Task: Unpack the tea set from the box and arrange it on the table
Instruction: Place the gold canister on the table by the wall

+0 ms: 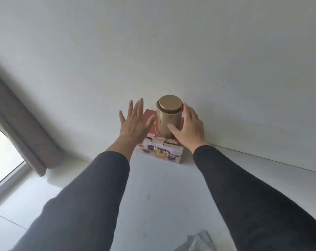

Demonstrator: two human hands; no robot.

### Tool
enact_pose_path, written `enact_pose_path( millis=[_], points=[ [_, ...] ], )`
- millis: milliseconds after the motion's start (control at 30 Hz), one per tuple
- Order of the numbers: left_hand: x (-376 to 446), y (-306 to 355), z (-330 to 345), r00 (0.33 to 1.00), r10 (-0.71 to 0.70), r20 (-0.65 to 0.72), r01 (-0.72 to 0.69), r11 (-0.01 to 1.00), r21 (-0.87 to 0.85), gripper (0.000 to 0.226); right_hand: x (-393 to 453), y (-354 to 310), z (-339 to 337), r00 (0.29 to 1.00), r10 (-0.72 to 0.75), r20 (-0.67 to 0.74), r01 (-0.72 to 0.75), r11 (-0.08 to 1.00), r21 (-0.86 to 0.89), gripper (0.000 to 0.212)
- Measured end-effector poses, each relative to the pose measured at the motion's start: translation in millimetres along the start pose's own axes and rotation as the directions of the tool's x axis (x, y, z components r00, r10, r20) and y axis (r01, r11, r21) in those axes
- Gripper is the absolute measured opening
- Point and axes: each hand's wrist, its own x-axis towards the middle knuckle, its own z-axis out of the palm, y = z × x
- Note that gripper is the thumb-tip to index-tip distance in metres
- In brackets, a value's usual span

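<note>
Box [162, 151]: sitting closed on the white desk [162, 196], against the wall.
Tin [169, 116]: standing upright on top of the box, lid on.
Right hand [188, 129]: cupping the tin's right side, fingers curving around it.
Left hand [135, 122]: hovering left of the tin, fingers spreading apart, holding nothing.

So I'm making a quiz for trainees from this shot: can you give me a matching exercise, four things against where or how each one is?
Things:
1. gold tin
2. tea set box
3. left hand
4. curtain

States:
A. hangs at the far left by the window
B. open, fingers spread, touching nothing
C. stands upright on the box
D. sits on the white table against the wall

Pairs: 1-C, 2-D, 3-B, 4-A
</note>
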Motion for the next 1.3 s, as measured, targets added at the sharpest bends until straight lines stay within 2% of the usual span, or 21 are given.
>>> enact_pose_path(
  millis=[100,167,233,400,600,700,867,1033,1300],
  points=[
    [17.7,-7.9,18.5,0.991,0.041,0.126,-0.038,0.999,-0.026,0.079,11.6,-2.5,27.5,0.991,0.121,-0.06,-0.106,0.972,0.208,0.098],
    [24.9,-10.6,32.5,0.978,0.105,0.178,-0.089,0.992,-0.091,0.079,15.4,-2.2,37.1,0.981,0.196,-0.004,-0.184,0.923,0.337,0.101],
    [32.1,-12.5,42.3,0.966,0.181,0.185,-0.153,0.976,-0.152,0.081,19.3,0.9,42.6,0.967,0.247,0.058,-0.249,0.885,0.394,0.102],
    [37.8,-10.0,52.5,0.958,0.273,0.089,-0.248,0.942,-0.227,0.085,22.4,2.6,44.7,0.959,0.273,0.082,-0.284,0.889,0.359,0.087],
    [32.4,17.5,45.8,0.937,0.325,0.124,-0.291,0.928,-0.233,0.085,12.9,13.2,18.3,0.961,0.278,0.015,-0.267,0.907,0.325,0.086],
    [27.1,49.3,46.1,0.919,0.373,0.127,-0.34,0.914,-0.22,0.078,-1.3,30.4,-6.0,0.952,0.307,-0.004,-0.288,0.898,0.333,0.085],
    [12.3,120.4,69.2,0.885,0.447,0.131,-0.42,0.887,-0.191,0.079,-31.5,86.1,-54.6,0.933,0.36,-0.023,-0.332,0.882,0.335,0.084],
    [-16.0,209.8,115.8,0.867,0.47,0.167,-0.435,0.876,-0.21,0.085,-71.7,167.9,-105.7,0.922,0.387,-0.031,-0.358,0.878,0.319,0.084],
    [-62.7,372.8,204.5,0.793,0.527,0.305,-0.475,0.849,-0.23,0.066,-141.9,322.6,-185.2,0.873,0.487,-0.031,-0.461,0.844,0.276,0.083]
  ],
)
